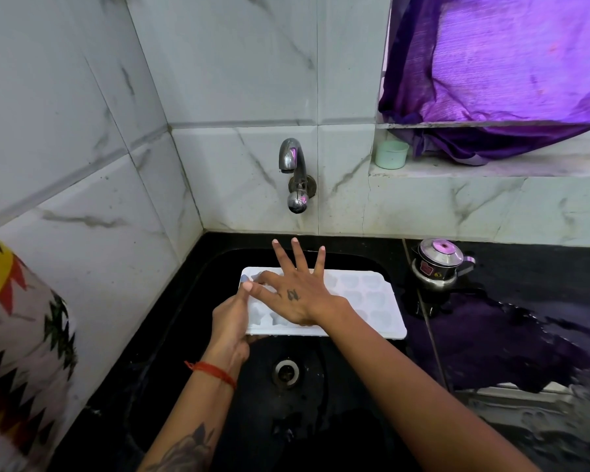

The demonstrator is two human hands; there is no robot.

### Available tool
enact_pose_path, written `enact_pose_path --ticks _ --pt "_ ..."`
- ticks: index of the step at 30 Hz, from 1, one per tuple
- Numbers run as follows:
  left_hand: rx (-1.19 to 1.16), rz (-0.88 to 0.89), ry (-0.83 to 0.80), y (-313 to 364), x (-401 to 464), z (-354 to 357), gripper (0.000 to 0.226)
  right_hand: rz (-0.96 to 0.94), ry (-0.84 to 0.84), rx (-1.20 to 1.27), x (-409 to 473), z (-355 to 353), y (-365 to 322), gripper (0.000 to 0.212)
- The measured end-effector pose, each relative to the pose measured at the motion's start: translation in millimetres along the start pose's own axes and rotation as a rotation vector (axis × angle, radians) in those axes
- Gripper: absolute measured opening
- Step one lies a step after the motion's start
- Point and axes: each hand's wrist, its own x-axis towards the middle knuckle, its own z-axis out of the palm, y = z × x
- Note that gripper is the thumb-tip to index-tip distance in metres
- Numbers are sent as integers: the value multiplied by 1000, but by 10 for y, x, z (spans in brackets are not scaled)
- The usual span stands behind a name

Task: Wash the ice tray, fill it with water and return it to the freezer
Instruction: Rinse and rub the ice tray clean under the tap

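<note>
Ice tray [365,301]: a white plastic one with shaped pockets, held level over the black sink [184,301], below and a little nearer than the wall tap [293,165], which shows no water running. The left hand [230,321] grips the tray's left short end, thumb on the top rim and fingers [249,337] curled underneath. The right hand [297,287] lies flat on the pockets with its fingers [300,253] straight and spread wide, pressing or rubbing rather than grasping.

Judging by its look, the tray is light and thin, likely to flex and twist if carried by one end, and slick when wet. Once filled it will be heavier and spill at any tilt, so a hold on both short ends, kept level, seems safest. The dark surface [491,335] to the right looks wet, with a steel pot [438,264] standing on it.
</note>
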Motion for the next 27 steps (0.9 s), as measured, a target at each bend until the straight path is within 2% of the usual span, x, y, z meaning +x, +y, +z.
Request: enact_pose_path --ticks 10,19,27 --pt "4 -17 17 3 31 23 41 -29 112 -210 45 16 20 60" --pt "12 -6 9 -2 -14 33 40 -4 41 -41 2 13 6 57" --pt "-14 9 15 24 -51 20 32 -36 81 52 -65 -28 42 52"
